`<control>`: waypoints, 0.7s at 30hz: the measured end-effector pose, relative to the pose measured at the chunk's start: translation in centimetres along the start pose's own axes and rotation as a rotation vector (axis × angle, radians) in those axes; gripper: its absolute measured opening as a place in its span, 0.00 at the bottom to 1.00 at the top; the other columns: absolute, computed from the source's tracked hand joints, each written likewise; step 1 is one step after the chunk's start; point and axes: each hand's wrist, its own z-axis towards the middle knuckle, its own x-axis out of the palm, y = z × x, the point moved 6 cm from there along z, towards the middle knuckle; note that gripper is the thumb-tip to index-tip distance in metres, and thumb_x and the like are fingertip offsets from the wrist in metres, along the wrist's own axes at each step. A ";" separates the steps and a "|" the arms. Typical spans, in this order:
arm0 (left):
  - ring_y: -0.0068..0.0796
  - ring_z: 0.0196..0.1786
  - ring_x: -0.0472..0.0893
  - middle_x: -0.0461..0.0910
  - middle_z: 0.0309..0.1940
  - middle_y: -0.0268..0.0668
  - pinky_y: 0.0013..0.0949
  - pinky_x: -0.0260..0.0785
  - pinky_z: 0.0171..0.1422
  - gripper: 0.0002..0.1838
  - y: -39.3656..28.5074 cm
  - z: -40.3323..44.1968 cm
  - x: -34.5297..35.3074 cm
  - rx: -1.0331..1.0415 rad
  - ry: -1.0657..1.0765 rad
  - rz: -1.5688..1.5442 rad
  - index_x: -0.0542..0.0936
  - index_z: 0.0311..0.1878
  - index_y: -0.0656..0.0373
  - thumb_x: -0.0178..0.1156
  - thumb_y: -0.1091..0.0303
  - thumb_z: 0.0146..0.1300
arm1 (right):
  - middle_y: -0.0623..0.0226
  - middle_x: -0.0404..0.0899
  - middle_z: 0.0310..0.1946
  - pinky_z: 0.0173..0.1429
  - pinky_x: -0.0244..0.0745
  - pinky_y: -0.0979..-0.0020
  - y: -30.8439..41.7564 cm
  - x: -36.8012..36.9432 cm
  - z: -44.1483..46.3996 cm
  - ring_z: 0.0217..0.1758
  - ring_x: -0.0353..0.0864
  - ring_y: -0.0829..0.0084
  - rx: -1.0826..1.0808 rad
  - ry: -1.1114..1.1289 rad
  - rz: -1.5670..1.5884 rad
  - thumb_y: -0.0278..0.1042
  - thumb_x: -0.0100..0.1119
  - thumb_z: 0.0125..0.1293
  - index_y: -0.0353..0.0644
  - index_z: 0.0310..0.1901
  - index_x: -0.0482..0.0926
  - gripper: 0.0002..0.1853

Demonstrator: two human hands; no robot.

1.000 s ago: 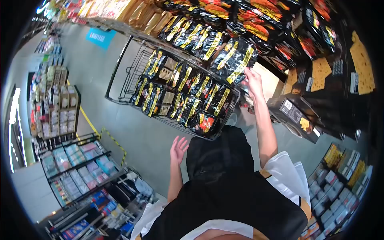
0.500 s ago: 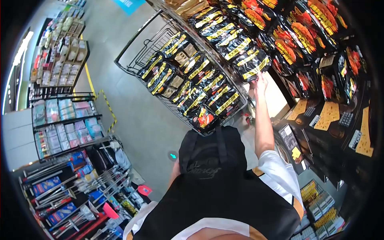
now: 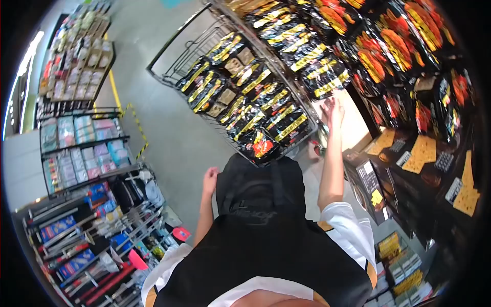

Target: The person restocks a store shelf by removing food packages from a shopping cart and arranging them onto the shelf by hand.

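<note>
My right hand is stretched forward just in front of the nearest black snack bag with a yellow stripe, at the end of a shelf row. Its fingers are apart and it holds nothing; whether a fingertip touches the bag is hard to tell. My left hand hangs low beside my black apron, loosely open with nothing in it. Ahead of me stands a wire cart loaded with several similar black bags. One bag with a red picture lies at its near end.
Large black and red bags hang to the right, above dark printed cartons. A pale board or box top lies under my right hand. On the left are racks of cleaning tools and packets, with grey floor between.
My right hand has drawn back slightly from the front bag on the shelf, and its fingers have opened. My left hand has moved up and left, out from behind the apron.
</note>
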 end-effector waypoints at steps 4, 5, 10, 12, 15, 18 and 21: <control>0.20 0.36 0.77 0.80 0.33 0.32 0.25 0.70 0.41 0.11 -5.5 5.3 -0.8 0.110 0.069 -0.006 0.77 0.48 0.62 0.54 0.67 0.67 | 0.59 0.81 0.38 0.40 0.80 0.71 -1.2 -2.4 -7.3 0.36 0.83 0.69 -0.028 -0.004 -0.142 0.37 0.52 0.72 0.36 0.39 0.74 0.11; 0.19 0.36 0.77 0.79 0.32 0.31 0.24 0.70 0.40 0.12 -6.7 6.8 -0.8 0.141 0.086 0.050 0.77 0.49 0.61 0.54 0.66 0.67 | 0.57 0.82 0.38 0.42 0.80 0.70 -2.3 -3.8 -8.8 0.36 0.84 0.68 -0.006 0.021 -0.195 0.37 0.52 0.72 0.35 0.39 0.74 0.12; 0.22 0.38 0.80 0.83 0.38 0.34 0.30 0.71 0.41 0.14 -14.5 12.8 -0.8 0.080 0.162 -0.117 0.76 0.52 0.55 0.52 0.58 0.70 | 0.62 0.82 0.32 0.45 0.79 0.70 -3.9 -5.3 -20.4 0.35 0.83 0.72 -0.022 -0.072 -0.381 0.35 0.52 0.71 0.36 0.33 0.75 0.11; 0.24 0.38 0.81 0.83 0.39 0.35 0.29 0.72 0.41 0.15 -16.3 14.5 -0.8 0.062 0.196 -0.176 0.76 0.52 0.55 0.51 0.57 0.70 | 0.63 0.82 0.30 0.46 0.78 0.71 -7.2 -8.7 -21.6 0.37 0.83 0.74 -0.127 -0.118 -0.667 0.32 0.51 0.69 0.37 0.32 0.76 0.10; 0.26 0.40 0.81 0.83 0.40 0.36 0.32 0.73 0.43 0.18 -16.5 16.5 -1.1 0.072 0.271 -0.215 0.76 0.53 0.56 0.49 0.54 0.71 | 0.64 0.82 0.30 0.46 0.77 0.72 -8.1 -2.7 -24.6 0.37 0.82 0.76 -0.041 -0.034 -0.751 0.30 0.51 0.68 0.36 0.31 0.76 0.09; 0.27 0.43 0.81 0.83 0.42 0.36 0.33 0.74 0.44 0.18 -14.4 18.3 -0.3 0.003 0.414 -0.198 0.75 0.54 0.55 0.50 0.54 0.71 | 0.65 0.82 0.30 0.44 0.76 0.73 -11.4 6.2 -24.3 0.36 0.82 0.76 0.040 0.223 -0.665 0.29 0.52 0.68 0.34 0.33 0.76 0.08; 0.28 0.44 0.81 0.82 0.44 0.38 0.34 0.73 0.47 0.18 -10.6 18.7 0.0 -0.033 0.510 -0.198 0.75 0.54 0.56 0.50 0.55 0.70 | 0.65 0.81 0.31 0.42 0.75 0.73 -15.1 14.8 -22.4 0.34 0.81 0.75 0.165 0.392 -0.772 0.34 0.57 0.67 0.36 0.36 0.76 0.09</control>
